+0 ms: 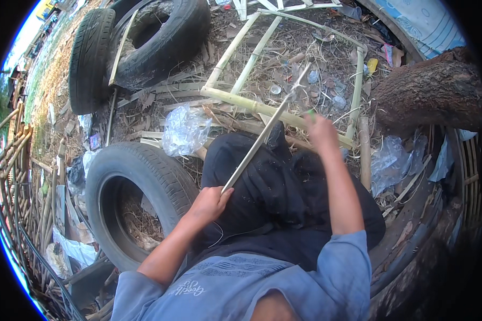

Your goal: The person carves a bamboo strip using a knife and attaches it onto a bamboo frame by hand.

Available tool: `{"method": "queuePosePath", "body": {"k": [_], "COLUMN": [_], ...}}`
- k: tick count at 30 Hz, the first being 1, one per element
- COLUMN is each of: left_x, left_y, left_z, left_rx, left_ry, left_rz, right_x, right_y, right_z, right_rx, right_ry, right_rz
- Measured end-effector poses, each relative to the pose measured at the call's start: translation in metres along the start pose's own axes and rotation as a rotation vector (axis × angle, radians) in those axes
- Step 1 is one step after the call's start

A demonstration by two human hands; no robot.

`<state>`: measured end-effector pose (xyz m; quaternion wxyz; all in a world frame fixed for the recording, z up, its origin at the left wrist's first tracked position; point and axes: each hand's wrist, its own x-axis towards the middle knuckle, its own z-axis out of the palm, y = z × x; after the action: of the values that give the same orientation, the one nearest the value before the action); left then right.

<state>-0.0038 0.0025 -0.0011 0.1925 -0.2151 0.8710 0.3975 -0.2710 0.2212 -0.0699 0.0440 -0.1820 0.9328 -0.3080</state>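
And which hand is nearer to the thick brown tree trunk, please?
Right. The right hand is to the left of the tree trunk, apart from it. The left hand is farther left and closer to the body, gripping a pale strip.

Two bare hands are in view, the left hand (211,202) and the right hand (323,132), with one held bamboo strip (263,134) and one blurred green object (311,113). There are at least three car tyres (166,171), at least two clear plastic bags (185,130) and one tree trunk (428,92). The overlapping bamboo slats (257,56) defy a sure count.
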Motion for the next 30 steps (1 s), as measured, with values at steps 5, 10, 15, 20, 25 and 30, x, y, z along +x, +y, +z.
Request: {"method": "queuePosePath", "body": {"k": [5,10,15,20,25,30], "left_x": [0.001,-0.015,-0.024,-0.017,-0.013,-0.016], "left_y": [-0.003,0.001,0.003,-0.003,-0.004,-0.003], "left_z": [0.001,0.01,0.012,0.023,0.024,0.022], "left_rx": [0.011,0.128,0.353,0.343,0.316,0.304], "left_ry": [0.013,0.164,0.2,0.198,0.193,0.157], "left_rz": [0.057,0.127,0.069,0.062,0.036,0.05], "right_x": [0.006,-0.06,-0.102,-0.096,-0.078,-0.008], "right_y": [-0.016,-0.068,-0.091,-0.068,-0.046,0.072], "right_z": [-0.043,-0.028,0.0,0.013,0.024,-0.026], "right_rx": [-0.145,0.177,0.095,0.011,-0.068,-0.015], "right_ry": [0.002,-0.169,-0.29,-0.283,-0.296,0.03], "right_rz": [0.026,-0.065,-0.252,-0.342,-0.356,0.308]}}
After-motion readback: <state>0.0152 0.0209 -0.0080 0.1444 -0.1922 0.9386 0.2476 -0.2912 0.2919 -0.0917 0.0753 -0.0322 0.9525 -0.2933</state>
